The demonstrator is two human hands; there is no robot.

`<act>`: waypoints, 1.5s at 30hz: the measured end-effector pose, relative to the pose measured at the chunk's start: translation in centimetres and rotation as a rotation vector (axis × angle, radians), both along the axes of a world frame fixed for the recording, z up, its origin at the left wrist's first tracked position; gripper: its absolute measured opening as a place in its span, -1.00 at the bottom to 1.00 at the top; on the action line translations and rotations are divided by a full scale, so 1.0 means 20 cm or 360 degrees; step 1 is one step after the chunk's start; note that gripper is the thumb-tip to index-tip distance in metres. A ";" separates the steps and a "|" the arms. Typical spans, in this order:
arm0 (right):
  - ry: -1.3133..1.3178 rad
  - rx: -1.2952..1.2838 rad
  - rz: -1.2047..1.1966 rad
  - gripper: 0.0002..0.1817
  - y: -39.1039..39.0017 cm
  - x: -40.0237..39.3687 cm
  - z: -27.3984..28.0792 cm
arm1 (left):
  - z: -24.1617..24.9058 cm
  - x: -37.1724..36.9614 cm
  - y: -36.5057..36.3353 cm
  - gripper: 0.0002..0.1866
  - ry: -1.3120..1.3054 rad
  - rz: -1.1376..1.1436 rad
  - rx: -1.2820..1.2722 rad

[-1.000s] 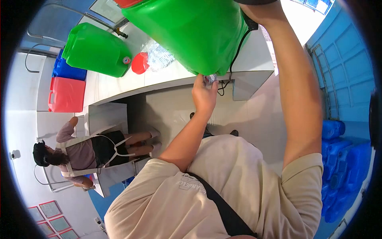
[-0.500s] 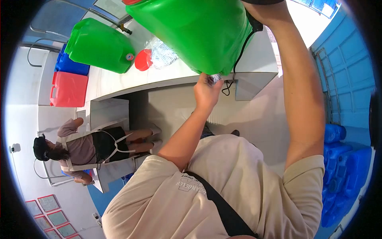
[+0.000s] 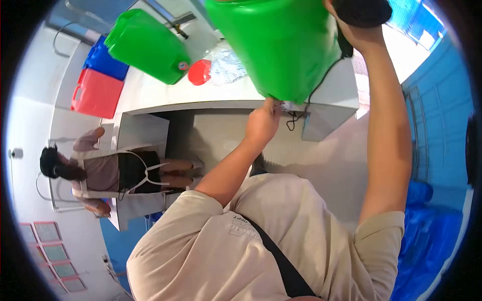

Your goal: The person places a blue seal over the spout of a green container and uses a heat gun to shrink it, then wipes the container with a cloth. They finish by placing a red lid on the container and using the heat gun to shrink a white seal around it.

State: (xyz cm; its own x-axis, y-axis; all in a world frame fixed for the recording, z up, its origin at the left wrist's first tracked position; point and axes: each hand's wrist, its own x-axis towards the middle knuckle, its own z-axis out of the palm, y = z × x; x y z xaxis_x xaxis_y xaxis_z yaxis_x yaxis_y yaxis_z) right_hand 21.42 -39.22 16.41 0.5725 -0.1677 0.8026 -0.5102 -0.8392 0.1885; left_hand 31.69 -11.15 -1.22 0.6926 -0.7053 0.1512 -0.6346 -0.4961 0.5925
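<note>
I hold a large green jerrycan [image 3: 283, 45] tilted above the white counter [image 3: 165, 93]. My right hand [image 3: 359, 32] grips its far side near the top edge of the view, partly under a black object. My left hand [image 3: 262, 123] is closed around the can's small cap [image 3: 287, 106] at its lowest corner, above the counter's front edge. A black cord [image 3: 296, 118] dangles beside that hand. My beige shirt and black shoulder strap fill the bottom of the view.
A second green jerrycan [image 3: 145, 45] lies on the counter beside a red lid [image 3: 199, 71] and a clear plastic bag [image 3: 226, 65]. Red [image 3: 95, 95] and blue [image 3: 103, 60] jerrycans stand at the left. A person in an apron [image 3: 108, 175] is at the left. Blue cans [image 3: 427, 236] are stacked at the right.
The view has shifted, so the held green can and both hands now sit further right and higher. My left hand stays on the cap at the can's lower corner.
</note>
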 end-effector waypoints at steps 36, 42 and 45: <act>-0.1998 0.1803 0.0296 -0.35 0.88 -0.58 -0.38 | 0.03 1.42 -0.92 -0.78 0.0185 -0.0851 -0.0825; -0.2250 0.1843 0.0347 -0.29 1.11 -0.40 -0.44 | -0.10 1.25 -1.22 -0.56 0.0197 -0.1105 -0.0257; -0.2302 0.1886 0.0311 -0.29 1.10 -0.44 -0.52 | -0.10 1.24 -1.28 -0.49 0.0103 -0.1235 0.0033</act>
State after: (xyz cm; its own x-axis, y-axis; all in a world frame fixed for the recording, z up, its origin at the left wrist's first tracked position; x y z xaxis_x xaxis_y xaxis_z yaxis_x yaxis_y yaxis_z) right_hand 12.54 -17.30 6.04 -0.2746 -0.9494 0.1525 0.3829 -0.2534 -0.8883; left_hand 56.57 -36.76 -3.23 0.0067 -0.9940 0.1090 -0.7693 0.0645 0.6356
